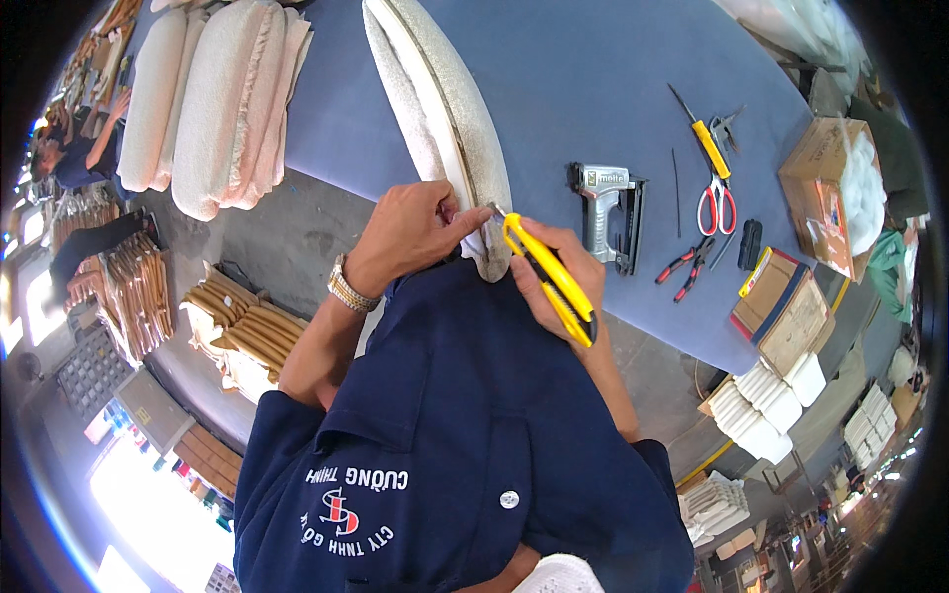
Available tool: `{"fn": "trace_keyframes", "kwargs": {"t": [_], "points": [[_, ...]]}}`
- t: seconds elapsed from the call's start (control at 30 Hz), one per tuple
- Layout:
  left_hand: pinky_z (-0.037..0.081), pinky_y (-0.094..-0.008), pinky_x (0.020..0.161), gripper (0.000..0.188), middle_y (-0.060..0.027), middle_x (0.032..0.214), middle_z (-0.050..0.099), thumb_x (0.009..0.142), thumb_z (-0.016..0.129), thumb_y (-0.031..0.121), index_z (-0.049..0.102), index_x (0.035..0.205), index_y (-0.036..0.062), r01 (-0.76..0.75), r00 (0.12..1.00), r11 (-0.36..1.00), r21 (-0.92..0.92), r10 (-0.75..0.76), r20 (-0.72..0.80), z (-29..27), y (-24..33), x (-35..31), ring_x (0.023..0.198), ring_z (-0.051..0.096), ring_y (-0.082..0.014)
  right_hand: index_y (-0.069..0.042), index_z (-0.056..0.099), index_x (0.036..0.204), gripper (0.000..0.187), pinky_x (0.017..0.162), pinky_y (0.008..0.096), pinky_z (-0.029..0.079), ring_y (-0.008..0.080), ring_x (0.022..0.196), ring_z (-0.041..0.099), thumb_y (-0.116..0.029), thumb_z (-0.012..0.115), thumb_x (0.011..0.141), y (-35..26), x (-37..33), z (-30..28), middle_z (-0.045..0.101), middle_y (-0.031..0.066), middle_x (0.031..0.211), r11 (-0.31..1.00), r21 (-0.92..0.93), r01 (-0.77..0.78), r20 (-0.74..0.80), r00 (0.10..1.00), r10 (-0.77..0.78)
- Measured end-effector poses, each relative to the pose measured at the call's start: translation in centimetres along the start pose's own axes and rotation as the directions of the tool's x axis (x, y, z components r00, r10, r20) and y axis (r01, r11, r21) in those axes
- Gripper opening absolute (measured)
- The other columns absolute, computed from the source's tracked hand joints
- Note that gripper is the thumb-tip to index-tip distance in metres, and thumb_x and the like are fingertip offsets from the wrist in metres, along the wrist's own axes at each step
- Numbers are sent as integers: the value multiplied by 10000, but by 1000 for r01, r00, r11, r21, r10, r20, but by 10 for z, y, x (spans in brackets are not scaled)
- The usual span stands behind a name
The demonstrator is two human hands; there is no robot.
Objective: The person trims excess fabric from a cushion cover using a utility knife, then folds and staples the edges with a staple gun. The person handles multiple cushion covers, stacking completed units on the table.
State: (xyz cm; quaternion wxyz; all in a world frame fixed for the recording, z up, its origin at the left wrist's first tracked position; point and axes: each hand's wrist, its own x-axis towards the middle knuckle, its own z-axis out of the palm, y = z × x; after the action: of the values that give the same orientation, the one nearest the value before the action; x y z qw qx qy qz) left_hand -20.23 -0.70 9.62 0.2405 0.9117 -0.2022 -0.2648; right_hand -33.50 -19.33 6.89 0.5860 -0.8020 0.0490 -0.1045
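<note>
A long, curved upholstered piece (474, 109) in fuzzy light-grey fabric lies on the blue-grey table, its narrow near end against my body. Along its length runs an open seam with a white strip inside. My left hand (410, 232), a watch at its wrist, grips the near end with curled fingers, the thumb stretched across the seam. Held in my right hand (578, 265) is a yellow utility knife (550, 282). Its tip is beside my left thumb, at the edge of the fabric; whether the blade touches the fabric is too small to tell.
Right of the piece lie a staple gun (603, 208), red-handled scissors (715, 203), a yellow-handled pointed tool (710, 148) and pliers (686, 267). A cardboard box (819, 188) with white stuffing stands at the right edge. Fuzzy covers (227, 109) are stacked far left, near another person (74, 153).
</note>
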Motion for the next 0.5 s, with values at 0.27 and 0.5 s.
{"fn": "trace_keyframes", "kwargs": {"t": [0.27, 0.5], "points": [[456, -439, 541, 539, -143, 597, 607, 915, 697, 512, 640, 684, 28, 34, 999, 982, 184, -33, -7, 10, 22, -7, 549, 620, -328, 3, 653, 1221, 338, 826, 268, 540, 157, 922, 699, -114, 738, 916, -2, 3, -16, 737, 132, 1095, 998, 48, -39, -84, 996, 43], [446, -405, 614, 312, -160, 716, 586, 990, 637, 270, 636, 851, -10, -242, 969, 961, -134, 247, 26, 14, -14, -3, 638, 588, -299, 0, 663, 1219, 331, 784, 264, 556, 159, 885, 724, -112, 752, 920, 0, -1, -2, 746, 135, 1096, 1000, 14, 27, 0, 1000, -27]]}}
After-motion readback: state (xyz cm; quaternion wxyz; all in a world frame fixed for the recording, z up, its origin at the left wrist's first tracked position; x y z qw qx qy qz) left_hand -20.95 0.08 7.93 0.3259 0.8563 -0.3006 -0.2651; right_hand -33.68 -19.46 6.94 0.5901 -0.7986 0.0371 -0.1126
